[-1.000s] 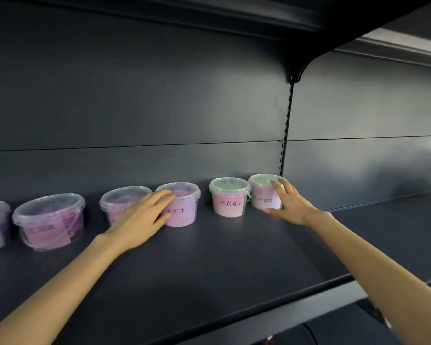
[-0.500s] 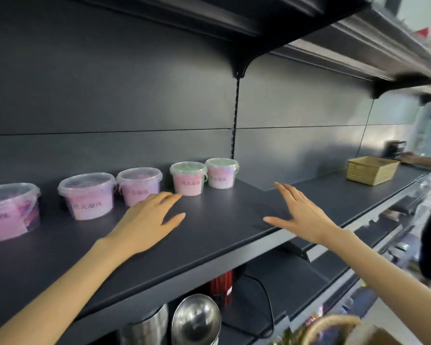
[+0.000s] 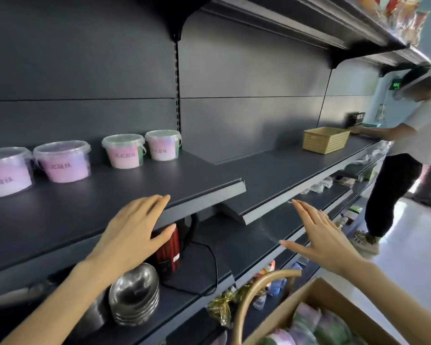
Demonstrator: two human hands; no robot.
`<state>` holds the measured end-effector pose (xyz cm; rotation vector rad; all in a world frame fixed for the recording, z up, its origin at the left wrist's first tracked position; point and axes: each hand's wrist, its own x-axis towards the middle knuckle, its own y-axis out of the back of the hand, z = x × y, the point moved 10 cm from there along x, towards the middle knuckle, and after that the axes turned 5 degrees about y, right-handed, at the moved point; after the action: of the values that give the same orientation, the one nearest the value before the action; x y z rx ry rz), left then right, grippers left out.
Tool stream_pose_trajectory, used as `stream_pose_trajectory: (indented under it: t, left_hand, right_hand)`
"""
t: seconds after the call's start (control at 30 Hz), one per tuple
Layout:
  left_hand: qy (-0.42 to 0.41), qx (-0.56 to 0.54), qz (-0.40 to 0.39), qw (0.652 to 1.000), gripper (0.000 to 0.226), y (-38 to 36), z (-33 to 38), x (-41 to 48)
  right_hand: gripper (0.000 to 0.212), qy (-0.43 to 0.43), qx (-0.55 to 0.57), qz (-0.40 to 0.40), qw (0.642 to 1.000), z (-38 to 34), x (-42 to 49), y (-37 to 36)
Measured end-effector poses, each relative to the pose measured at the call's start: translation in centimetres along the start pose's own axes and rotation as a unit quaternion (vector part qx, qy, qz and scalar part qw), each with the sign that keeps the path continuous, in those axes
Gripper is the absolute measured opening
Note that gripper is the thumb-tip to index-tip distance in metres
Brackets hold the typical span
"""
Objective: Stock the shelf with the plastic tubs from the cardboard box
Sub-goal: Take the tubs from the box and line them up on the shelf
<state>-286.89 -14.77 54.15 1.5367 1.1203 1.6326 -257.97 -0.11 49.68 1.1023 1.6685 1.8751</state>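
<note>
Left hand [image 3: 132,227]: empty, fingers straight, fingertips over shelf [image 3: 110,195] front edge.
Right hand [image 3: 326,242]: empty, fingers spread, in open air, fingertips near adjoining shelf [image 3: 271,175] front edge.
Plastic tubs [image 3: 123,150]: four in row at shelf back, beyond left hand, bare board between.
Cardboard box [image 3: 316,292]: open, below right hand, contents blurred.

1 plastic tub [image 3: 6,171] is cut by the left edge. The cardboard box [image 3: 306,301] runs off the bottom, its contents blurred

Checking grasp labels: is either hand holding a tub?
No, left hand and right hand are open, apart from the tubs.
</note>
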Motion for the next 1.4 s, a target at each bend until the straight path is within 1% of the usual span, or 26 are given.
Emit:
stream_pose_trajectory:
  t: [0.07,0.2,0.3,0.4,0.47,0.53,0.6,0.63,0.7,0.73,0.77,0.8,0.83,0.87,0.9,0.97,1.0,1.07,1.1,1.2,1.23,1.3,1.37,1.4]
  left_hand:
    - [-0.001,0.011,-0.001,1.000,0.067,-1.3,2.7,-0.3]
    - [-0.019,0.001,-0.019,1.000,0.072,-5.0,8.3,-1.5]
    - [-0.029,-0.021,-0.047,0.998,0.064,-9.0,11.4,-2.7]
    - [-0.029,-0.048,-0.108,0.993,0.066,-13.7,13.5,-3.6]
    - [-0.022,-0.065,-0.150,0.986,0.072,-16.6,14.3,-4.2]
    - [-0.026,-0.073,-0.180,0.981,0.070,-19.6,15.8,-4.8]
    - [-0.031,-0.083,-0.205,0.975,0.066,-22.4,16.9,-5.6]
    - [-0.036,-0.090,-0.220,0.971,0.068,-23.8,17.6,-6.2]
    - [-0.046,-0.108,-0.256,0.960,0.080,-26.3,18.8,-7.1]
    - [-0.050,-0.111,-0.266,0.956,0.085,-27.3,19.3,-7.4]
    - [-0.053,-0.117,-0.271,0.954,0.086,-28.2,19.8,-7.9]
    - [-0.061,-0.120,-0.287,0.948,0.082,-29.0,20.3,-8.4]
    - [-0.074,-0.122,-0.299,0.944,0.075,-29.8,20.9,-9.0]
    - [-0.081,-0.131,-0.287,0.946,0.067,-30.5,21.3,-9.4]
    - [-0.085,-0.139,-0.293,0.942,0.064,-31.6,21.6,-10.1]
    - [-0.097,-0.155,-0.326,0.928,0.075,-33.7,22.6,-11.7]
    - [-0.101,-0.163,-0.339,0.921,0.082,-34.7,23.2,-12.4]
    - [-0.108,-0.167,-0.369,0.908,0.090,-36.6,24.2,-13.7]
    - [-0.105,-0.169,-0.383,0.902,0.086,-37.6,24.6,-14.2]
    - [-0.125,-0.162,-0.401,0.893,0.061,-40.6,25.9,-15.3]
    - [-0.127,-0.158,-0.415,0.887,0.058,-41.8,26.2,-15.5]
    - [-0.139,-0.168,-0.433,0.875,0.059,-43.6,27.3,-15.7]
    - [-0.170,-0.160,-0.425,0.875,0.059,-44.9,28.7,-15.4]
    - [-0.182,-0.157,-0.416,0.877,0.059,-45.5,29.2,-15.2]
  right_hand:
    - [0.108,-0.010,0.012,-0.016,1.000,2.9,-2.0,-1.4]
    - [0.108,-0.030,0.041,-0.048,0.998,8.4,-5.8,-4.9]
    - [0.098,-0.050,0.042,-0.060,0.996,11.5,-8.6,-7.2]
    - [0.097,-0.079,0.036,-0.082,0.993,14.6,-11.2,-9.7]
    - [0.105,-0.109,0.041,-0.110,0.987,16.3,-13.1,-11.6]
    - [0.111,-0.144,0.044,-0.127,0.980,18.2,-15.4,-13.3]
    - [0.108,-0.173,0.046,-0.132,0.975,19.2,-17.5,-14.5]
    - [0.105,-0.191,0.051,-0.140,0.970,19.5,-18.6,-15.2]
    - [0.103,-0.228,0.065,-0.156,0.959,19.9,-20.8,-16.8]
    - [0.107,-0.242,0.069,-0.164,0.954,20.0,-21.7,-17.7]
    - [0.116,-0.254,0.071,-0.178,0.948,20.1,-22.7,-18.7]
    - [0.125,-0.261,0.073,-0.192,0.943,20.2,-23.5,-19.8]
    - [0.128,-0.267,0.076,-0.206,0.938,20.1,-24.2,-20.9]
    - [0.124,-0.271,0.080,-0.217,0.934,19.9,-24.8,-22.0]
    - [0.116,-0.273,0.085,-0.223,0.932,19.5,-25.3,-23.0]
    - [0.099,-0.278,0.095,-0.229,0.928,18.9,-26.2,-25.2]
    - [0.095,-0.282,0.103,-0.232,0.925,18.7,-26.5,-26.5]
    - [0.094,-0.309,0.129,-0.240,0.911,18.3,-27.4,-29.3]
    - [0.094,-0.326,0.148,-0.241,0.902,18.3,-27.8,-30.8]
    - [0.095,-0.388,0.225,-0.240,0.861,18.2,-29.1,-36.2]
    - [0.096,-0.415,0.255,-0.233,0.842,18.2,-29.5,-38.1]
    - [0.097,-0.464,0.313,-0.212,0.801,18.1,-30.0,-41.2]
    - [0.094,-0.507,0.358,-0.187,0.762,18.3,-30.0,-44.0]
    - [0.099,-0.533,0.369,-0.175,0.741,18.7,-30.2,-45.5]
